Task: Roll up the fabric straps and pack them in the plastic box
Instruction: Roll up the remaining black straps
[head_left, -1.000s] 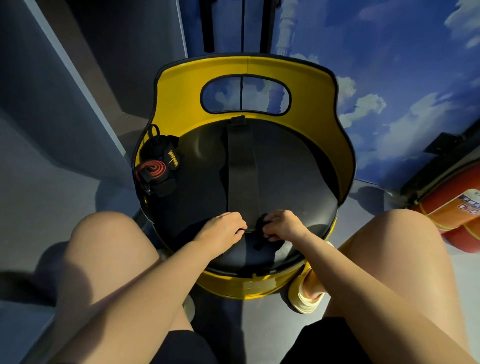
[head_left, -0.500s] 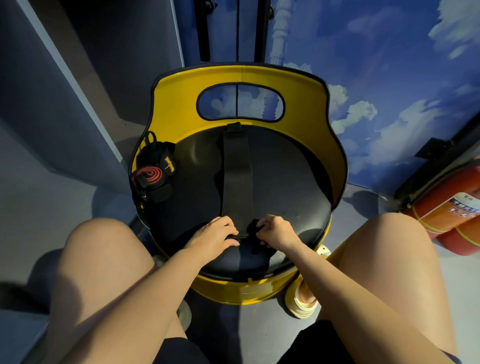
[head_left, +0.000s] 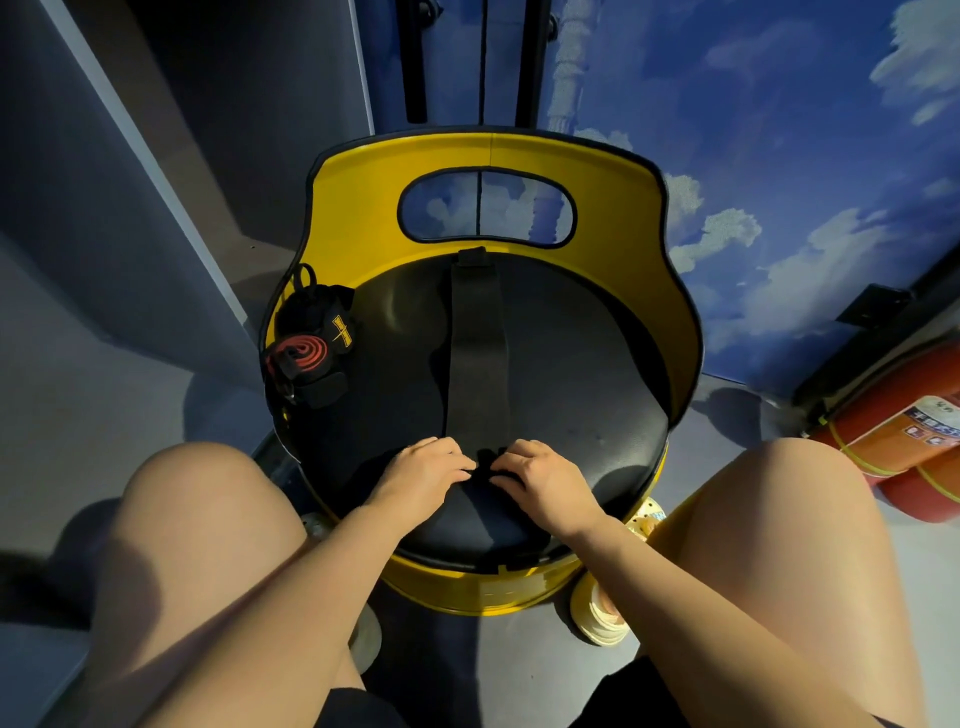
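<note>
A long black fabric strap (head_left: 477, 343) lies flat along the middle of a round black seat cushion (head_left: 587, 384), running from the yellow backrest toward me. My left hand (head_left: 423, 470) and my right hand (head_left: 545, 478) both pinch its near end, fingertips almost touching, with a small fold of strap between them. At the cushion's left edge sits a bundle of rolled straps (head_left: 311, 353): a red-and-black coil and a black roll with a yellow mark. No plastic box is in view.
The yellow chair (head_left: 358, 208) has a curved backrest with an oval cut-out. My bare knees flank the seat. Red fire extinguishers (head_left: 893, 426) lie at the right. A grey wall panel stands to the left and a sky-painted wall behind.
My hands have closed in on each other at the strap's near end, and the dark fold between them has grown smaller. The view has tilted slightly downward.
</note>
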